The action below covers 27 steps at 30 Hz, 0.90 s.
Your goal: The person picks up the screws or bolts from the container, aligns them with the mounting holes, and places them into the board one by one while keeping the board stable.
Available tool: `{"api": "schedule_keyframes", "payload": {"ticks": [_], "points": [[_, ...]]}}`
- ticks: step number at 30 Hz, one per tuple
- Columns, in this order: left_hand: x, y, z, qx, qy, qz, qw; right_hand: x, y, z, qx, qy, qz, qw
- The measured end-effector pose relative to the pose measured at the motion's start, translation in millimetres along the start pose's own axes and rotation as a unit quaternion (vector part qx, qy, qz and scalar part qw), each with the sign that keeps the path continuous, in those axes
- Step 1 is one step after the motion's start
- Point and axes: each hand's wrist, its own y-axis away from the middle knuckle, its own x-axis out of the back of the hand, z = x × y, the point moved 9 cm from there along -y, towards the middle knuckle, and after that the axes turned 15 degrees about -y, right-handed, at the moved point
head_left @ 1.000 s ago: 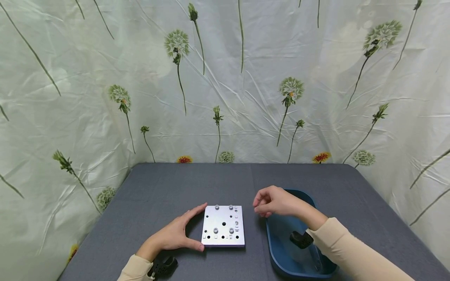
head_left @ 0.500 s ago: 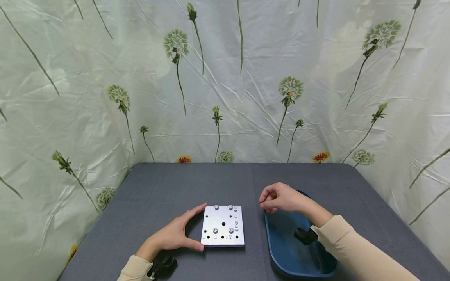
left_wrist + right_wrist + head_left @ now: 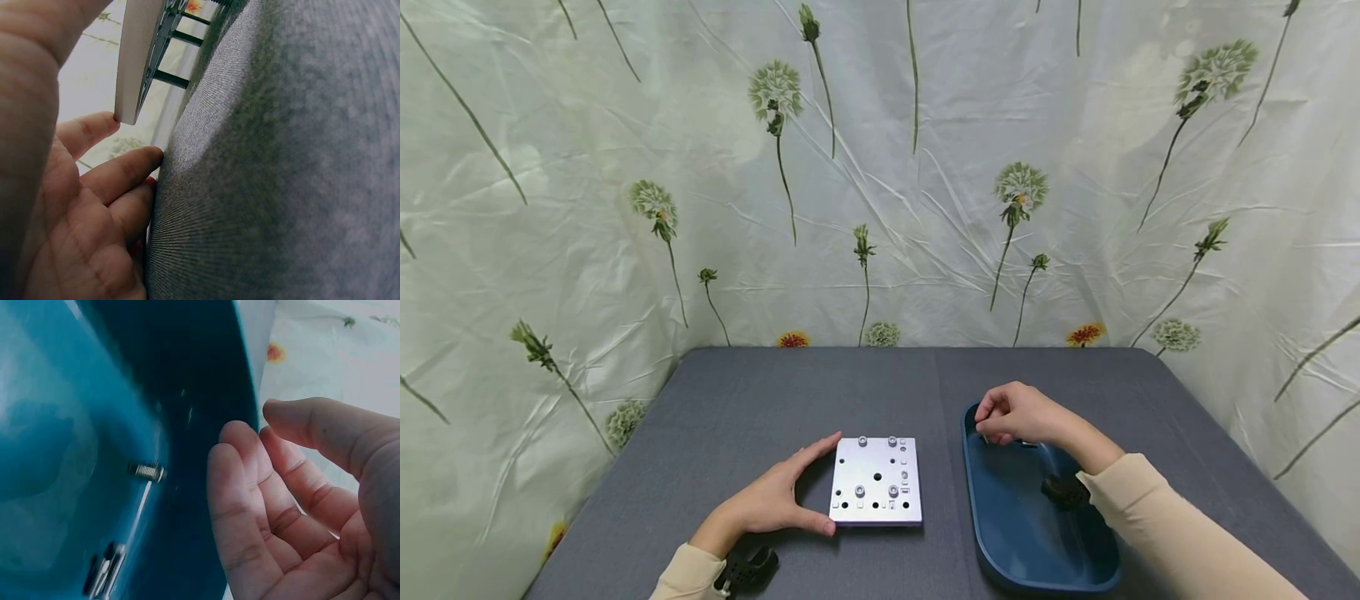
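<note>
A silver metal plate [image 3: 861, 462] with drilled holes lies on the grey table, several socket-head screws standing up from its top. At its left side, my left hand [image 3: 771, 500] spans the edge, index fingertip at the far corner and thumb at the near corner. Legs or posts show beneath the plate [image 3: 134, 62] in the left wrist view. My right hand [image 3: 1022, 414] hangs over the far end of a blue bin [image 3: 972, 500], its fingers loosely bent. Thumb and fingertips stand apart in the right wrist view, nothing seen between them. A screw [image 3: 149, 472] and blurred metal pieces [image 3: 106, 572] lie in the bin.
The table [image 3: 820, 392] is covered in dark grey cloth. Behind it hangs a pale curtain [image 3: 940, 208] printed with flowers. The bin's raised wall stands to the right of the plate, with a strip of table between.
My right hand has moved right and away from me, from beside the bin's left rim to above its far end. The left hand and plate have stayed put.
</note>
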Motion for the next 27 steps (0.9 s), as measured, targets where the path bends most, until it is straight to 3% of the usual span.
{"api": "schedule_keyframes", "payload": {"ticks": [14, 21, 27], "points": [[-1.1, 0.2, -0.9, 0.002, 0.008, -0.005, 1.0000, 19.8, 6.0, 19.8, -0.039, 0.102, 0.041, 0.993], [-0.9, -0.1, -1.9, 0.011, 0.006, -0.006, 0.9999, 23.4, 12.0, 23.7, -0.054, 0.184, 0.058, 0.980], [-0.8, 0.1, -2.3, 0.015, 0.007, -0.005, 0.9998, 25.0, 13.7, 30.2, -0.073, 0.217, 0.055, 0.972]]}}
